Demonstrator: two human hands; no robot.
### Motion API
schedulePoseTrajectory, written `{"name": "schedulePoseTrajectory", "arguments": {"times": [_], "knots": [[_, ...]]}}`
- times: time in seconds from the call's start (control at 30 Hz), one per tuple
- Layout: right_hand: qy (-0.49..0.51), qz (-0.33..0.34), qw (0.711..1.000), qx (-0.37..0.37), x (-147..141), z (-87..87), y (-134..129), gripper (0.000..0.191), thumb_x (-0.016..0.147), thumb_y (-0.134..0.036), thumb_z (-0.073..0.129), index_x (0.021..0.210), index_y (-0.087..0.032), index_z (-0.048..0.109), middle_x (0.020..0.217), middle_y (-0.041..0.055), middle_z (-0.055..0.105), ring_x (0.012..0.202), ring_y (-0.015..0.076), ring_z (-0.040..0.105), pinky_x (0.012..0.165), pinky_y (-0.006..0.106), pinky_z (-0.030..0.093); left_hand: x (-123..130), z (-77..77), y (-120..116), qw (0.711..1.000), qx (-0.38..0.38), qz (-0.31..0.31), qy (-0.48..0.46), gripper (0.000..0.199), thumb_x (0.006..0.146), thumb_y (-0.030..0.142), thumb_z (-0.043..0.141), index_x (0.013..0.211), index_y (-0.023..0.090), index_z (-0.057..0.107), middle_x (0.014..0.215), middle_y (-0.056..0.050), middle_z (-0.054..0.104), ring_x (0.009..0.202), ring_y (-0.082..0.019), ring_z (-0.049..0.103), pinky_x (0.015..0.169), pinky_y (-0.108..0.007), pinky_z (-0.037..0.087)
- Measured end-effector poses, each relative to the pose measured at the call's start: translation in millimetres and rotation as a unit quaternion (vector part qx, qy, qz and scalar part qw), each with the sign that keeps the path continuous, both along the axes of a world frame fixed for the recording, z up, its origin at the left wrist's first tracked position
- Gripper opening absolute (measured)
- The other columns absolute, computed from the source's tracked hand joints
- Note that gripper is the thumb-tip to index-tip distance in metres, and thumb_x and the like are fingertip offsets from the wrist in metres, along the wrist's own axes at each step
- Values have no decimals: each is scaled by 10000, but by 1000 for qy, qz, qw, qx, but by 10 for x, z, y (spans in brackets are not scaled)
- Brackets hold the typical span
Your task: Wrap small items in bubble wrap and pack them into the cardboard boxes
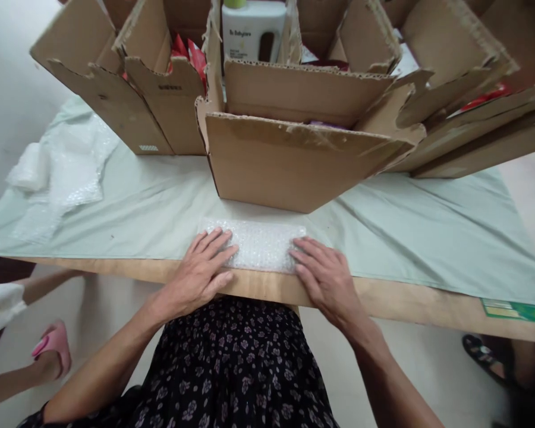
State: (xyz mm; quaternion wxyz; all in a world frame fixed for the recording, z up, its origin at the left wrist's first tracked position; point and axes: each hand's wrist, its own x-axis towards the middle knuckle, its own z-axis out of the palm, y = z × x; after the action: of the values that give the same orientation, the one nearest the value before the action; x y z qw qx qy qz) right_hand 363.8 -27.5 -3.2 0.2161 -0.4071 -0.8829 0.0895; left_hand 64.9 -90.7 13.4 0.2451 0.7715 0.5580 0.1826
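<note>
Left fingers: the fingers [216,241] of the left hand [200,273] lie spread and flat, pressing on the left end of the bubble wrap sheet [258,244]; they clamp nothing.
Right fingers: the fingers [305,255] of the right hand [327,279] are likewise apart and flat, resting on the sheet's right end.
Bubble wrap sheet: it lies at the near edge of the table [405,300], on the pale green cloth [428,232], between the two hands and just in front of the nearest box.
Progress: by my reading, the sheet is laid out and smoothed flat; nothing sits on it yet, so any wrapping is not begun.
Nearest box: an open cardboard box [294,160] stands right behind the sheet, its front wall close to the sheet's far edge, leaving little room there.
Other boxes: more open cartons [156,101] crowd the back of the table; a white bottle [254,30] stands in one.
Spare wrap: a loose heap of bubble wrap [57,178] lies well apart at the left.
Other people: a bare arm [44,282] at the left edge and a sandalled foot [485,353] at the right belong to others.
</note>
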Motion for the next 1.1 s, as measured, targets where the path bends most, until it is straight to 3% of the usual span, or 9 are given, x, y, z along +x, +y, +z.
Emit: {"name": "schedulePoseTrajectory", "arguments": {"times": [0.1, 0.23, 0.43, 0.53, 0.73, 0.83, 0.9, 1.0, 1.1], "knots": [[23, -48, 998, 35, 140, 80, 112, 244, 1080, -273, 507, 1169, -220, 728, 1246, 62, 776, 1199, 258, 698, 988, 429, 482, -61, -14, -3, 999, 17, 22, -27, 408, 1040, 319, 552, 1433, 267, 649, 1640, -100, 517, 1578, -347, 389, 1309, -658, 267], [-22, -23, 997, 63, -71, 160, 302, 290, 1053, -245, 521, 1274, -178, 698, 1278, 110, 750, 1181, 285, 663, 948, 436, 471, 40, -68, 41, 995, 85, 45, -13, 342, 992, 194, 571, 1299, 245, 714, 1501, -112, 644, 1458, -360, 533, 1230, -672, 405], [-36, -10, 993, 112, -228, 121, 456, 133, 1009, -210, 633, 908, -193, 717, 1063, 66, 761, 961, 251, 639, 853, 389, 428, 20, -64, 83, 983, 163, 72, 41, 368, 995, 129, 553, 1335, 235, 642, 1488, -134, 625, 1434, -327, 555, 1141, -581, 545], [0, -5, 989, 151, -214, 200, 398, 141, 1007, -187, 642, 869, -190, 675, 1129, 79, 745, 946, 228, 638, 867, 380, 427, 12, 55, 177, 977, 187, 80, 62, 439, 978, 161, 608, 1411, 228, 581, 1555, -165, 557, 1506, -362, 473, 1186, -607, 490], [76, 40, 981, 171, -211, 418, 265, 118, 985, -154, 685, 903, -192, 610, 1210, 117, 731, 937, 198, 680, 891, 371, 462, 19, 264, 453, 980, 178, 10, 92, 587, 920, 244, 702, 1478, 177, 532, 1627, -208, 471, 1580, -404, 350, 1249, -621, 371], [91, 80, 980, 161, -166, 474, 289, 125, 994, -125, 661, 950, -199, 570, 1105, 84, 770, 931, 196, 716, 892, 375, 474, -40, 329, 541, 980, 161, -13, 118, 286, 898, 257, 721, 1175, 192, 695, 1575, -185, 541, 1562, -419, 379, 1232, -640, 376], [101, 81, 979, 160, -122, 545, 331, 146, 993, -104, 653, 962, -209, 555, 971, 32, 779, 863, 177, 726, 869, 366, 474, -81, 433, 579, 978, 159, -20, 130, 68, 917, 248, 697, 959, 195, 699, 1491, -169, 622, 1509, -411, 464, 1202, -646, 411], [134, 60, 972, 185, -56, 754, 340, 195, 953, -54, 676, 986, -216, 573, 937, 24, 770, 826, 174, 726, 846, 368, 485, -101, 709, 579, 969, 214, -13, 121, 39, 937, 183, 658, 902, 196, 669, 1437, -136, 670, 1453, -371, 549, 1231, -649, 382], [156, 100, 970, 158, 26, 973, 226, 246, 901, -14, 703, 1000, -207, 587, 950, 33, 758, 858, 182, 727, 862, 381, 513, -94, 960, 453, 956, 271, -25, 111, 90, 928, 114, 657, 937, 203, 655, 1530, -105, 614, 1520, -343, 487, 1300, -630, 291]]}}
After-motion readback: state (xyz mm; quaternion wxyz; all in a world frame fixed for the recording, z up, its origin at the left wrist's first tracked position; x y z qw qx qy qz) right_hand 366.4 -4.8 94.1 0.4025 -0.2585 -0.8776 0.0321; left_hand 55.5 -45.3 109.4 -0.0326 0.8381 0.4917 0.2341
